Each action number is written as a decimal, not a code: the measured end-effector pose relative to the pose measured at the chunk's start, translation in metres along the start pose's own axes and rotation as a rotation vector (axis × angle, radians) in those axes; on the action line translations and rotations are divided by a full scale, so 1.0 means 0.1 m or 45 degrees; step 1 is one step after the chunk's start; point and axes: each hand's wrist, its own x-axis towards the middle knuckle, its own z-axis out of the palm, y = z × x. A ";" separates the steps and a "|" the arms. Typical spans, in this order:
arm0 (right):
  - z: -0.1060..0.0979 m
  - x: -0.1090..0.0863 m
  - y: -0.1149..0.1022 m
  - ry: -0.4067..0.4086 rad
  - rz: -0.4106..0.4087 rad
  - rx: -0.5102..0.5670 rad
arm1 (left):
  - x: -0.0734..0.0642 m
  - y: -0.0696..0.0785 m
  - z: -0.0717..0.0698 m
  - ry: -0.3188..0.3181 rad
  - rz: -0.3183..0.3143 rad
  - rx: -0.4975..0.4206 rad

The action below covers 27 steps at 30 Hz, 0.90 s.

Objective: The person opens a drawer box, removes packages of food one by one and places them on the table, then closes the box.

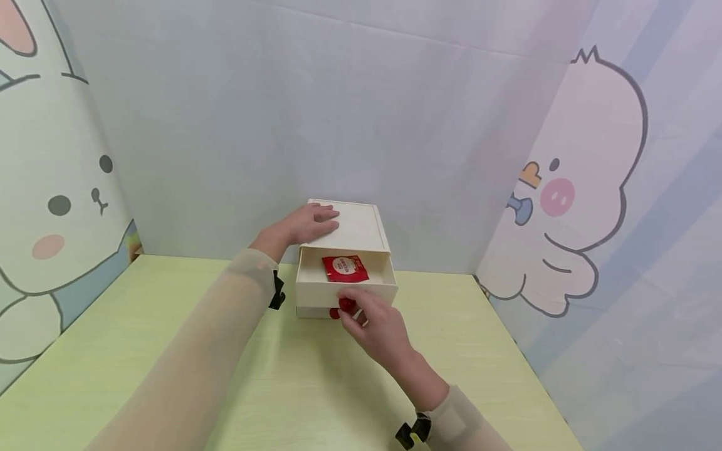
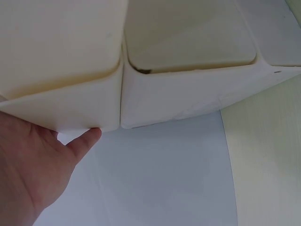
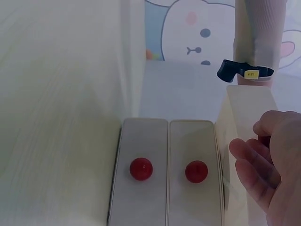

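Note:
A small white drawer cabinet point(image 1: 361, 224) stands on the table, its top drawer point(image 1: 317, 294) pulled out. Inside that drawer lies a red packet point(image 1: 352, 270) with a pale round label. My left hand point(image 1: 309, 224) rests on the cabinet's top with fingers extended; in the left wrist view its thumb point(image 2: 87, 142) lies against the white side. With thumb and fingers, my right hand point(image 1: 385, 329) pinches the top drawer's red knob point(image 1: 346, 304), mostly hidden by the fingers. Below, the right wrist view shows two closed drawers with round red knobs point(image 3: 196, 172).
The pale yellow-green table point(image 1: 271, 382) extends around the cabinet. Behind it hangs a light grey-blue curtain point(image 1: 225, 125), with a cartoon rabbit point(image 1: 51, 150) at left and a cartoon duck point(image 1: 598, 138) at right.

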 end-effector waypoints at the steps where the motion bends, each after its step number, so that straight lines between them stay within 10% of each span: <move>1: 0.00 -0.01 0.00 -0.001 -0.002 -0.002 | 0.00 0.00 0.00 0.001 -0.001 -0.003; 27: -0.06 -0.14 -0.11 0.011 -0.089 -0.017 | -0.01 0.02 0.00 -0.002 -0.004 0.010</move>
